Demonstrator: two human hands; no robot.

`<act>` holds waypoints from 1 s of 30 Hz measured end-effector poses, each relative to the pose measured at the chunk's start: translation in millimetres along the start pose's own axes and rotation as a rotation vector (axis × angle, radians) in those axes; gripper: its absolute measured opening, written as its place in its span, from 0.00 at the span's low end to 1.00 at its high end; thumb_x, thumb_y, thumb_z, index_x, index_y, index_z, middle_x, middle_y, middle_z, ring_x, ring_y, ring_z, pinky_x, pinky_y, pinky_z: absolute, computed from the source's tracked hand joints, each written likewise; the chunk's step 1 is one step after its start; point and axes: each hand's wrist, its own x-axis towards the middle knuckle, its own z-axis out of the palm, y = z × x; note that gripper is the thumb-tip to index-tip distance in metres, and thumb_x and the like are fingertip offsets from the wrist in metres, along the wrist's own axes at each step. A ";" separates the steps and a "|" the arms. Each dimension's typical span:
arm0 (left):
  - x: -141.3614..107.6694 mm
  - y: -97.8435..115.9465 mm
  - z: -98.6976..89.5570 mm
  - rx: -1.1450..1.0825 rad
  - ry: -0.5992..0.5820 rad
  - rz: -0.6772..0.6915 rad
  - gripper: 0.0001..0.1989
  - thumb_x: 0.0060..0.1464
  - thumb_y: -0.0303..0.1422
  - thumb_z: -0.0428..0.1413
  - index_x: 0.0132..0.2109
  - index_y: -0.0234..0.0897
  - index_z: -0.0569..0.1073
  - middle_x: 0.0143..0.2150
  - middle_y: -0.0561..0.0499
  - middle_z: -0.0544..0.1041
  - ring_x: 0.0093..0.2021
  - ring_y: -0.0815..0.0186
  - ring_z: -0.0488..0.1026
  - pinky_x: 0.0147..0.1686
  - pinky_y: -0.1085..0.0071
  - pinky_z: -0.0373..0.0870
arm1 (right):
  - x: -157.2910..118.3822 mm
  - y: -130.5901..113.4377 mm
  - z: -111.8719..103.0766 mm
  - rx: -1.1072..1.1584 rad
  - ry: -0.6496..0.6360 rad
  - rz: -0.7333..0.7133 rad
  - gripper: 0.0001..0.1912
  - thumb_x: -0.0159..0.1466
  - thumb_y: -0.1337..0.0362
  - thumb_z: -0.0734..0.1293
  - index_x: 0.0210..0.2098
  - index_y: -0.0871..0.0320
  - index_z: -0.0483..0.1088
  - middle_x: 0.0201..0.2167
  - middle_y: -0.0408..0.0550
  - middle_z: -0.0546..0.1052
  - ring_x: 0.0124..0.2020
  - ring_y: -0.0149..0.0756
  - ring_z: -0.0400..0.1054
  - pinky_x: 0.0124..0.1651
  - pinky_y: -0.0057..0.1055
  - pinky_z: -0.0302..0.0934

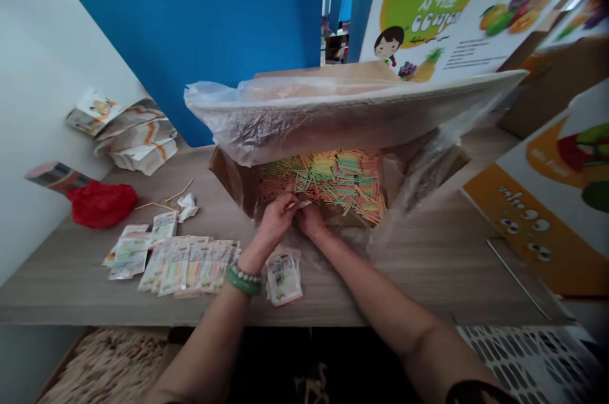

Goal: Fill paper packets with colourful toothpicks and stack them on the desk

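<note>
Both hands meet at the near edge of a plastic-lined carton (223, 179) filled with thin coloured sticks (328, 172). Between the fingertips is a small plastic packet (301, 203), mostly covered by the fingers. My left hand (276, 219), with green and pale bracelets above the wrist, is closed on its left side. From the right, my right hand (311, 220) pinches the same packet, its fingers partly hidden. Just below the hands lies a small stack of flat printed packets (284, 277). A row of filled packets (190, 264) overlaps on the table left of my left wrist.
A red plastic bag (102, 204), a crumpled tissue (188, 207) and stacked folded cartons (143, 137) lie at the left. Blue panel (200, 23) stands behind. Printed boxes (547, 201) flank the right, near a thin metal rod (518, 280).
</note>
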 end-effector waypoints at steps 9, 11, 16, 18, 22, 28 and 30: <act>-24.4 -0.8 -19.3 -0.327 0.101 -0.241 0.09 0.47 0.32 0.61 0.38 0.36 0.78 0.37 0.51 0.77 0.37 0.66 0.70 0.42 0.72 0.65 | 0.7 3.1 -4.1 -0.260 -0.080 -0.014 0.14 0.65 0.66 0.57 0.45 0.57 0.70 0.45 0.53 0.78 0.47 0.42 0.70 0.50 0.35 0.62; -42.0 3.7 -34.1 -0.350 0.165 -0.288 0.11 0.47 0.34 0.62 0.39 0.35 0.77 0.35 0.51 0.77 0.36 0.67 0.70 0.40 0.72 0.66 | 7.6 -2.7 -10.7 -0.398 -0.102 -0.010 0.15 0.67 0.65 0.56 0.47 0.56 0.70 0.44 0.52 0.78 0.45 0.42 0.70 0.48 0.35 0.62; -75.3 3.7 -50.1 -0.406 0.167 -0.466 0.14 0.46 0.38 0.63 0.38 0.34 0.78 0.32 0.49 0.78 0.34 0.64 0.73 0.38 0.69 0.69 | 33.5 -16.1 -11.5 -0.696 -0.338 -0.228 0.17 0.68 0.66 0.55 0.47 0.55 0.74 0.49 0.54 0.78 0.47 0.43 0.71 0.49 0.37 0.62; -79.5 1.4 -50.0 -0.406 0.174 -0.476 0.14 0.45 0.38 0.63 0.37 0.34 0.78 0.32 0.48 0.78 0.33 0.65 0.73 0.37 0.69 0.69 | 43.0 -21.9 -5.5 -0.803 -0.430 -0.218 0.17 0.67 0.67 0.56 0.47 0.57 0.75 0.48 0.57 0.79 0.46 0.44 0.72 0.48 0.38 0.62; -81.0 -2.3 -48.7 -0.397 0.173 -0.443 0.10 0.44 0.36 0.63 0.33 0.35 0.78 0.32 0.50 0.78 0.33 0.66 0.71 0.38 0.71 0.68 | 55.0 -33.8 0.8 -0.900 -0.539 -0.080 0.15 0.63 0.69 0.61 0.43 0.60 0.77 0.44 0.61 0.80 0.44 0.48 0.74 0.44 0.38 0.63; -84.5 -3.5 -49.3 -0.447 0.137 -0.472 0.10 0.45 0.37 0.62 0.33 0.35 0.77 0.31 0.50 0.78 0.32 0.66 0.72 0.37 0.71 0.67 | 53.3 -18.9 -18.9 -0.415 -0.298 0.012 0.14 0.66 0.63 0.60 0.47 0.57 0.72 0.43 0.51 0.79 0.42 0.39 0.71 0.47 0.34 0.63; -83.1 -2.8 -48.1 -0.472 0.126 -0.486 0.09 0.45 0.36 0.63 0.33 0.35 0.76 0.30 0.51 0.77 0.31 0.67 0.71 0.36 0.72 0.67 | 47.3 -8.5 -25.9 -0.113 -0.193 0.007 0.14 0.66 0.59 0.59 0.47 0.57 0.69 0.43 0.49 0.77 0.43 0.36 0.70 0.49 0.33 0.63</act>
